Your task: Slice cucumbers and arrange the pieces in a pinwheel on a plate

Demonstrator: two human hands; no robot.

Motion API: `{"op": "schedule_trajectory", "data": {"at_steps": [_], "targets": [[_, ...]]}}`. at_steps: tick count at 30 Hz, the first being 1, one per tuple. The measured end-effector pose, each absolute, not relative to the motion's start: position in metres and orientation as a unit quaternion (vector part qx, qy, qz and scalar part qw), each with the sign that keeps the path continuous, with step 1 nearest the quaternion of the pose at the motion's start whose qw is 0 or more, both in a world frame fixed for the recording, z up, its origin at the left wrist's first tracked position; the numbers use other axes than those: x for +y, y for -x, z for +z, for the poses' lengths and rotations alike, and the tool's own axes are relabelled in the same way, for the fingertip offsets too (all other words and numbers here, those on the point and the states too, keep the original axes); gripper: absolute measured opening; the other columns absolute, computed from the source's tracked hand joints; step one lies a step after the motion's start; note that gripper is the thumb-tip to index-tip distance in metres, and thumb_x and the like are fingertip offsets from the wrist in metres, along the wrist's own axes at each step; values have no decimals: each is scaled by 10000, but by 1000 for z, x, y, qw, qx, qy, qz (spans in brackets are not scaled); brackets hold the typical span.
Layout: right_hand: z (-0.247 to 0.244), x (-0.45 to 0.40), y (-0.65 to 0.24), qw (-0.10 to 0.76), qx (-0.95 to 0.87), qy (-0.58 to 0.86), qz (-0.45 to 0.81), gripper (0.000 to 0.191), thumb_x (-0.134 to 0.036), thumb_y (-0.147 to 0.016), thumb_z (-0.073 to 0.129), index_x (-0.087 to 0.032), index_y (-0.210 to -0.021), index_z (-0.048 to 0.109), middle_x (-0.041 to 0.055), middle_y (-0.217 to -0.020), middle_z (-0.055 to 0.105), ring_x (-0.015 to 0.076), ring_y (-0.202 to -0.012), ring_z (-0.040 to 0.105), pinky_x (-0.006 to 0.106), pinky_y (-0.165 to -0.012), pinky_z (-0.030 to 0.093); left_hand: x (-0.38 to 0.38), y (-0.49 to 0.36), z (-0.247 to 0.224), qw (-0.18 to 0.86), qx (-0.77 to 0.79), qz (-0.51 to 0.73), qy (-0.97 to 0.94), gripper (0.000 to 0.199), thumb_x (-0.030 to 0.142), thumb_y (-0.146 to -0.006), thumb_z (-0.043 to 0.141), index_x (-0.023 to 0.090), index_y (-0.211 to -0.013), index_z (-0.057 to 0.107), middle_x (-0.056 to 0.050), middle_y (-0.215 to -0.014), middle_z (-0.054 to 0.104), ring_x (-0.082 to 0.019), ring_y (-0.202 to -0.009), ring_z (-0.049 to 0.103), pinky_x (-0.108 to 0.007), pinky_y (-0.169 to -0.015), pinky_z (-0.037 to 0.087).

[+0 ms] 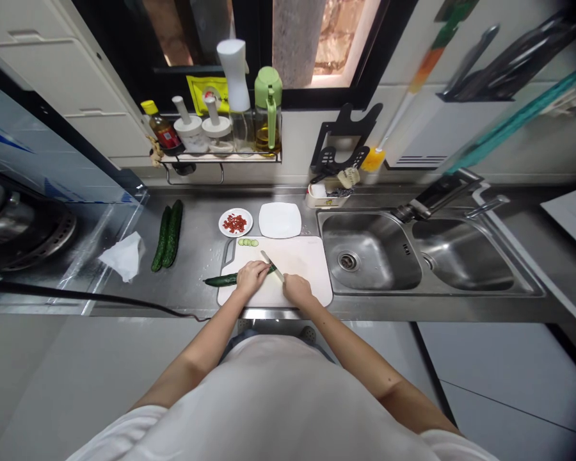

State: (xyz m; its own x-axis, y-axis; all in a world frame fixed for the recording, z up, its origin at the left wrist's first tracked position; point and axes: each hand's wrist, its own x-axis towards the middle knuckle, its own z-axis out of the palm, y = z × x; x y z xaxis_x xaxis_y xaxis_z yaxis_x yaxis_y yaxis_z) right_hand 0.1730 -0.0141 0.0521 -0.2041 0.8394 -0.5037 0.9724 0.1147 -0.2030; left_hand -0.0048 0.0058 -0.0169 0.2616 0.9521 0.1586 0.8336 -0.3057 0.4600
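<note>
My left hand (252, 276) is closed over a dark green cucumber (221, 280) that lies across the white cutting board (312, 269), its tapered end sticking out past the board's left edge. In my right hand (297, 289) is the handle of a knife (271, 265); the blade slants up and left at the cucumber's right end, close to my left fingers. Several pale cucumber slices (248, 242) lie in a row near the board's upper left. Just beyond the board are a small plate of chopped red pieces (235, 223) and a white square plate (280, 220).
Two whole cucumbers (168, 235) and a crumpled white tissue (125, 256) lie to the left. A double sink (372, 250) with a faucet (436, 195) is on the right. Condiment bottles stand on a wall rack (221, 158) behind. A black cord (125, 301) crosses the left counter.
</note>
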Motion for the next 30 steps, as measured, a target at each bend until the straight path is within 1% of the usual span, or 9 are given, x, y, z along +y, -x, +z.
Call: {"op": "schedule_trajectory", "data": {"at_steps": [8, 15, 19, 23, 30], "targets": [[51, -22, -179, 151, 729, -619, -249, 316, -135, -894, 383, -141, -1123, 601, 152, -1034, 685, 233, -1014, 636, 306, -803, 447, 5, 4, -17, 152, 580, 197, -776, 243, 340, -931, 500, 287, -1051, 705, -17, -1051, 693, -170, -981, 590, -279, -823, 462], [50, -6, -165, 126, 737, -617, -245, 328, -119, -895, 375, -141, -1137, 597, 142, -1064, 682, 223, -1023, 631, 292, -815, 442, 5, 4, -16, 155, 577, 195, -777, 252, 341, -937, 490, 281, -1053, 705, -23, -1058, 691, -169, -975, 588, -281, -830, 457], [50, 1, -158, 125, 735, -618, -250, 319, -119, -894, 401, -149, -1149, 591, 130, -1067, 682, 211, -1021, 633, 275, -809, 439, 5, 4, -16, 153, 578, 195, -777, 248, 345, -935, 491, 287, -1052, 702, -10, -1070, 691, -171, -982, 585, -282, -835, 455], [50, -1, -159, 121, 734, -621, -247, 319, -120, -894, 401, -157, -1146, 592, 129, -1069, 682, 210, -1026, 631, 277, -809, 439, 5, 4, -16, 157, 577, 191, -779, 258, 353, -937, 484, 286, -1056, 704, -20, -1068, 690, -170, -986, 583, -280, -850, 455], [47, -24, -180, 150, 726, -623, -249, 302, -133, -901, 386, -157, -1103, 609, 138, -1030, 685, 222, -1004, 638, 293, -789, 439, 6, 4, -17, 155, 580, 194, -776, 256, 353, -938, 483, 288, -1047, 705, -20, -1057, 693, -169, -976, 590, -280, -835, 462]]}}
